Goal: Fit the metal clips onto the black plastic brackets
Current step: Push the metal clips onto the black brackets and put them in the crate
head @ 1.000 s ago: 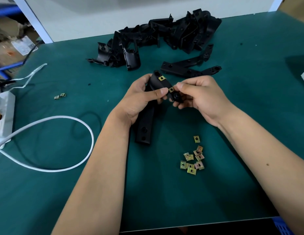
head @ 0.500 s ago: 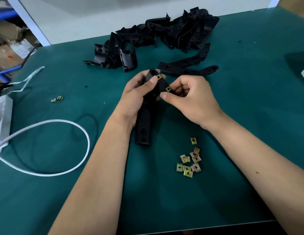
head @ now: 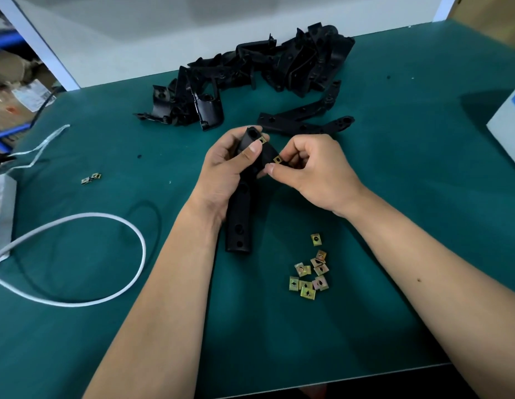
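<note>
A long black bracket point(head: 241, 214) is held above the green table point(head: 423, 226), the left hand point(head: 224, 174) wrapped round its upper part with the thumb across the face, near a metal clip point(head: 262, 140) already seated at the top edge. Just right of the bracket, the right hand point(head: 316, 171) pinches a second clip point(head: 277, 160) against its side edge, though how far on it sits is hard to tell. Below and right of the bracket lie loose clips point(head: 309, 276); beyond it lies a pile of brackets point(head: 250, 82).
</note>
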The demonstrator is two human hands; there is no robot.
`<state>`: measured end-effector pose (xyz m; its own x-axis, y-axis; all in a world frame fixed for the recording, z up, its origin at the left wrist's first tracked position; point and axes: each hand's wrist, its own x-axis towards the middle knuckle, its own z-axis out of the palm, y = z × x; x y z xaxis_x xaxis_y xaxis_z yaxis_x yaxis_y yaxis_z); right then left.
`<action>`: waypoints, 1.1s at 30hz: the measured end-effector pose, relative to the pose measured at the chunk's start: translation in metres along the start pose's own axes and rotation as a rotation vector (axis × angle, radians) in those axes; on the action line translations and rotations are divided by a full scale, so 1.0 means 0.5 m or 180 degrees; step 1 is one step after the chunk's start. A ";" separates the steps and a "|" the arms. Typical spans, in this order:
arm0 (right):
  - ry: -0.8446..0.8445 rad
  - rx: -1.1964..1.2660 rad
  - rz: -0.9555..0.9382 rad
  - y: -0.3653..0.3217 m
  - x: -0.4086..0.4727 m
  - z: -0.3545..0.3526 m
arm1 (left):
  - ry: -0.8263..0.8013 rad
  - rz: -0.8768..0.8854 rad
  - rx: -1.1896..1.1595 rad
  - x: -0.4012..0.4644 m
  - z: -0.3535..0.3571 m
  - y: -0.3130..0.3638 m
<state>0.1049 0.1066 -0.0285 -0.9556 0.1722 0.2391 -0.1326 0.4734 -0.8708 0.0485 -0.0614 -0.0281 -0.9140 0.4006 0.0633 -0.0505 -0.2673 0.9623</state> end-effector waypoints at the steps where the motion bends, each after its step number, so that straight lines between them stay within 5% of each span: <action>1: -0.0023 -0.0050 -0.0009 -0.001 -0.001 -0.003 | 0.0006 -0.0008 0.0038 -0.002 0.003 0.002; 7: 0.0099 -0.0423 -0.0110 -0.023 -0.015 -0.027 | 0.0046 -0.0025 0.0155 -0.006 0.035 0.017; 15: 0.0688 -0.0339 0.0148 -0.020 -0.106 -0.180 | -0.0517 -0.0018 0.0323 -0.002 0.209 0.029; 28: 0.2813 -0.0067 0.0561 0.122 -0.503 -0.557 | -0.2472 0.0100 0.0938 -0.151 0.814 -0.058; 33: 0.2945 -0.0377 0.1396 0.232 -0.689 -0.604 | -0.3156 0.0092 0.2042 -0.271 0.927 -0.197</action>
<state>0.4983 0.3631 -0.0823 -0.3305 0.9242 0.1913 0.2537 0.2822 -0.9252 0.3640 0.3169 -0.0088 -0.1854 0.9826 -0.0071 0.4349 0.0886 0.8961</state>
